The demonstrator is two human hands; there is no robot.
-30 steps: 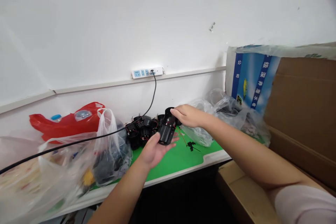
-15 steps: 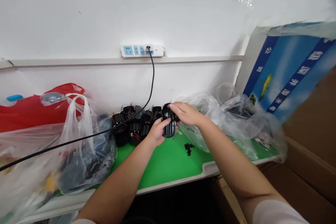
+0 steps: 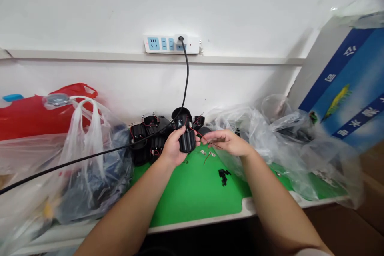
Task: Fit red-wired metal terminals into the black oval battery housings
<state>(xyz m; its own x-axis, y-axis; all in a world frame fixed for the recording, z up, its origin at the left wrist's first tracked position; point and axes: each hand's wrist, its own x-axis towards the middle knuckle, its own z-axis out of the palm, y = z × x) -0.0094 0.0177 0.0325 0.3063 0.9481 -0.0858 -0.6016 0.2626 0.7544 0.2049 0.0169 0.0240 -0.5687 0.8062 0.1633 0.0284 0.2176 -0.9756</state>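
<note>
My left hand (image 3: pixel 174 144) is wrapped round a black plastic housing (image 3: pixel 187 141), a ribbed body with a rounded open top, held above the green mat. Thin red and black wires come out of its right side. Those wires (image 3: pixel 207 139) run to my right hand (image 3: pixel 225 141), whose thumb and fingertips pinch them just right of the housing. Behind and left of my left hand stand several similar black housings (image 3: pixel 138 138) with red wires. On the mat below my right hand lie small metal pieces (image 3: pixel 212 154) and a little heap of small black parts (image 3: pixel 223 176).
A black cable (image 3: pixel 187 76) drops from the wall power strip (image 3: pixel 159 44) and crosses leftward over the housings. Filled plastic bags (image 3: pixel 93 168) crowd the left, and clear bags (image 3: pixel 255 128) the right. A blue printed box (image 3: pixel 345 88) leans at the right, beyond the green mat (image 3: pixel 192 200).
My right hand has come off the top of the housing and moved right, now pinching the wires. The housing shows its open top more fully. The camera view has shifted slightly.
</note>
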